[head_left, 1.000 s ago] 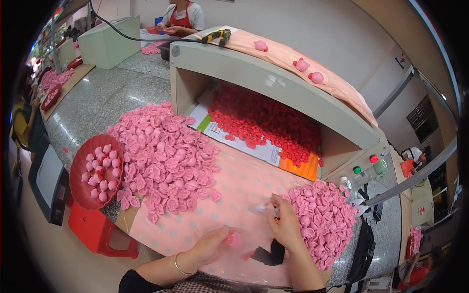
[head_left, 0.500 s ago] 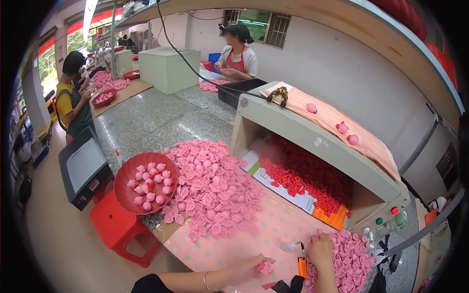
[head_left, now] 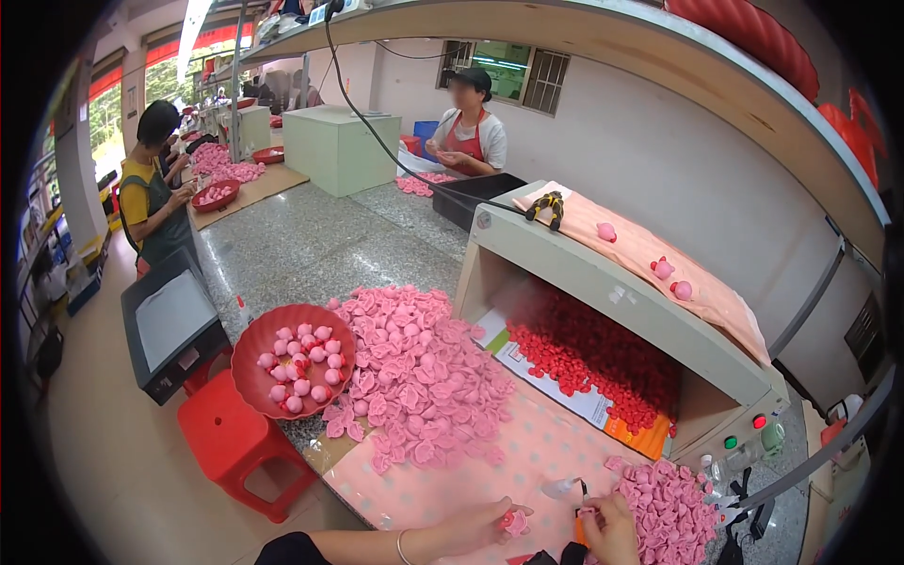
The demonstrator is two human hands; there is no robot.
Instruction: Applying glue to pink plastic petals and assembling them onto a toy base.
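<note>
At the bottom edge, my left hand (head_left: 476, 529) pinches a small pink rubber piece (head_left: 515, 523) over the pink dotted cloth (head_left: 527, 452). Beside it, my right hand (head_left: 612, 527) grips an orange-handled tool (head_left: 579, 513) with a thin dark tip pointing up. A heap of pink pieces (head_left: 670, 508) lies just right of my right hand. A larger heap of pink pieces (head_left: 419, 372) spreads across the table to the upper left. A red bowl (head_left: 252, 350) with several finished pink figures sits at the table's left edge.
A beige box-shaped machine (head_left: 612, 292) holds red pieces (head_left: 584, 353) inside, with a pink cloth and pink figures on top. A red stool (head_left: 231, 443) and a grey unit (head_left: 169, 320) stand left. Two other persons (head_left: 466, 127) work at granite tables behind.
The view has tilted up, so my hands sit lower in the picture and more of the room shows. My hands stay together over the cloth with the piece and tool.
</note>
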